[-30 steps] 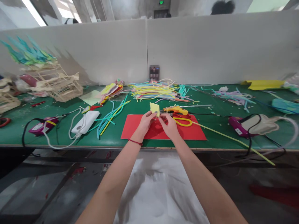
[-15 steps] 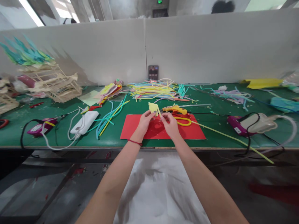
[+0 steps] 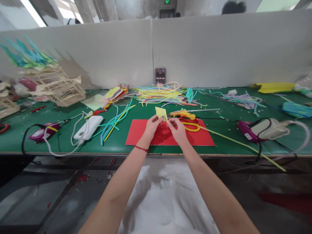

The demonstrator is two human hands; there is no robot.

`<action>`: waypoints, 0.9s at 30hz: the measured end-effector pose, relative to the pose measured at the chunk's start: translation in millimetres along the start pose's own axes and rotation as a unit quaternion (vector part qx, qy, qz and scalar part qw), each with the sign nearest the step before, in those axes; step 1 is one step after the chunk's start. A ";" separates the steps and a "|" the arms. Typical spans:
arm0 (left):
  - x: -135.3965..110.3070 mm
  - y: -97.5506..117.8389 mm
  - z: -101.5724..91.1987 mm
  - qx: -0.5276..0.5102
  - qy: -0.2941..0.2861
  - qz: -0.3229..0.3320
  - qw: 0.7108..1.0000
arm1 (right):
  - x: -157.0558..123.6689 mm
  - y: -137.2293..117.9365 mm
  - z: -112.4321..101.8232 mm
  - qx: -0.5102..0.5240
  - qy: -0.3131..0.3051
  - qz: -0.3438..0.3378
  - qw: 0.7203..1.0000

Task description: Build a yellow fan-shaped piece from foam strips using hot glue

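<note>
My left hand (image 3: 151,126) and my right hand (image 3: 177,128) are held close together above a red sheet (image 3: 204,138) on the green table (image 3: 122,143). Both pinch a small yellow foam piece (image 3: 161,113) with a cut, fringed lower edge. The left fingers grip its lower left, the right fingers its lower right corner. A yellow glue gun (image 3: 182,114) lies just behind my right hand. Yellow-handled scissors (image 3: 191,126) rest on the red sheet beside that hand.
A heap of coloured foam strips (image 3: 161,92) lies at the back. A white power bank (image 3: 88,127) with cable and a purple device (image 3: 44,131) sit left, another purple device (image 3: 247,131) right. A wooden frame model (image 3: 56,86) stands far left. A grey partition (image 3: 195,48) closes the back.
The yellow foam piece has tilted and turned slightly between my fingers, showing its fringed edge. Both hands stay in the same place over the red sheet.
</note>
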State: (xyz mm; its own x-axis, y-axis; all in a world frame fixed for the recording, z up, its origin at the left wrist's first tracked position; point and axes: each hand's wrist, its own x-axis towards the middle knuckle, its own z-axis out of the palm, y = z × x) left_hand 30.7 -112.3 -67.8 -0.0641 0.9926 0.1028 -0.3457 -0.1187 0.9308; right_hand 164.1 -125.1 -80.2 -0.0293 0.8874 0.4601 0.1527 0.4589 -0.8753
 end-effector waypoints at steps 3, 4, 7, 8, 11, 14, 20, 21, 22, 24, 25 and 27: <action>0.1 -0.4 -0.1 0.003 0.001 -0.001 1.000 | -0.2 -0.7 0.1 -0.008 -0.002 0.000 1.000; 0.2 -0.5 -0.2 0.003 0.001 -0.001 1.000 | -0.3 -1.0 0.2 -0.008 -0.002 -0.001 1.000; 0.4 -0.8 -0.4 -0.001 0.000 -0.003 1.000 | -0.8 -1.3 0.3 -0.009 -0.003 -0.003 1.000; 0.5 -0.8 -0.4 -0.001 0.000 -0.005 1.000 | -0.9 -1.3 0.3 -0.010 -0.004 -0.003 1.000; 0.3 -0.6 -0.2 0.001 0.000 -0.008 1.000 | -0.9 -1.2 0.1 -0.014 -0.008 0.001 1.000; -0.6 0.0 0.3 0.003 -0.002 -0.006 1.000 | -0.7 -1.9 -0.1 -0.018 -0.010 0.001 1.000; -1.7 1.1 1.1 0.002 -0.005 -0.002 1.000 | -1.0 -4.0 -0.1 -0.017 -0.009 0.000 1.000; -1.8 1.3 1.2 0.000 -0.006 -0.002 1.000 | -1.1 -4.2 -0.1 -0.018 -0.009 0.000 1.000; -2.0 1.6 1.4 -0.001 -0.006 -0.003 1.000 | -1.1 -4.2 -0.2 -0.020 -0.009 0.000 1.000; -2.3 2.2 2.0 -0.001 -0.004 -0.004 1.000 | -1.0 -4.2 -0.2 -0.022 -0.010 0.000 1.000; -2.5 2.5 2.2 0.000 -0.003 -0.005 1.000 | -0.9 -4.2 -0.2 -0.023 -0.010 0.000 1.000; -2.9 2.9 2.7 0.003 -0.003 -0.008 1.000 | -0.9 -4.3 -0.1 -0.023 -0.010 0.000 1.000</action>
State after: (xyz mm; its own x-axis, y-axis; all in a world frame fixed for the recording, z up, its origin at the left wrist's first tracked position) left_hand 32.4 -115.5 -64.4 -0.0533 0.9945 0.0904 -0.3414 -0.1032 0.9342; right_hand 163.5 -127.8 -76.9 -0.0494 0.8888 0.4557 0.1975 0.4559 -0.8678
